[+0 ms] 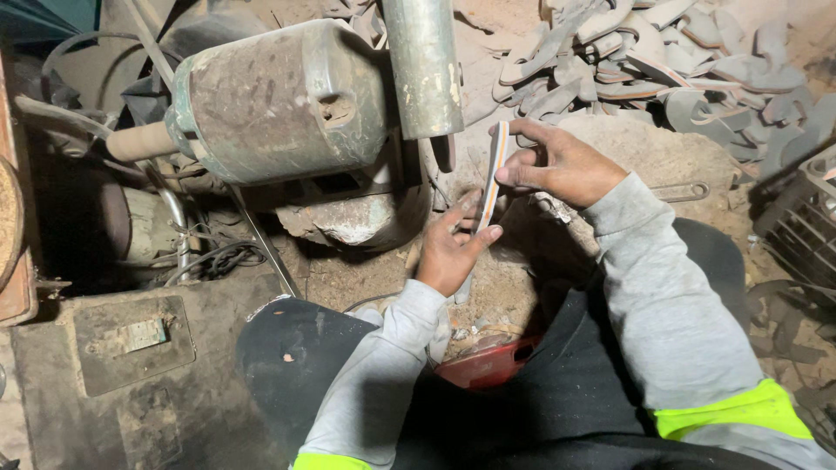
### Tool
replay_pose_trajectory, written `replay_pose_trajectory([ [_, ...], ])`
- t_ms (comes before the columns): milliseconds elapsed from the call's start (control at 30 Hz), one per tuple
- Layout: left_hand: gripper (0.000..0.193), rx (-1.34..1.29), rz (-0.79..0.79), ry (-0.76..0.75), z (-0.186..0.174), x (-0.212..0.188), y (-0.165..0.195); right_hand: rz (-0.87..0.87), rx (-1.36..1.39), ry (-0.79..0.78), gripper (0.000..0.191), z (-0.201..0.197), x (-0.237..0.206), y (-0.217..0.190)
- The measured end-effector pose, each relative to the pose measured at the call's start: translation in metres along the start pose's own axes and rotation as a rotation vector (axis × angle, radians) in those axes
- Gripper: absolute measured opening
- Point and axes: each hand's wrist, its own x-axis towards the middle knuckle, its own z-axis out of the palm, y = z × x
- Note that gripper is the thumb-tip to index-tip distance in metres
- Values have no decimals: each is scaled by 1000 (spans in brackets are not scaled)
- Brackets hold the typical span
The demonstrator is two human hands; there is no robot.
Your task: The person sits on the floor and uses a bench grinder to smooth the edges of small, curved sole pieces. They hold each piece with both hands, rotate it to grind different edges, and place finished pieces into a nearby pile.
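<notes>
A thin layered shoe sole point(495, 170), white with an orange stripe, stands on edge between both of my hands. My left hand point(453, 248) grips its lower end from below. My right hand point(562, 165) pinches its upper end from the right. The sole's top edge sits close to a dusty green motor-driven grinding machine point(279, 100) and its vertical metal cylinder point(424, 65). My sleeves are grey with bright yellow-green cuffs.
A heap of cut sole pieces point(662, 61) lies at the upper right. A spanner point(688, 190) rests on a dusty mound, a wire crate point(805, 218) stands at the right edge, a red object point(488, 361) sits between my knees, cables point(209, 257) trail left.
</notes>
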Motion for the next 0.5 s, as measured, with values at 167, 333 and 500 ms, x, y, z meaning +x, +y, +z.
replay_pose_trajectory([
  [167, 49, -393, -194, -89, 1, 6, -9, -210, -101, 204, 34, -1, 5, 7],
  [333, 67, -162, -5, 122, 12, 12, -11, -275, -308, 370, 30, 3, 7, 12],
  [500, 69, -225, 32, 157, 10, 18, -10, -376, -219, 205, 38, 18, 6, 10],
])
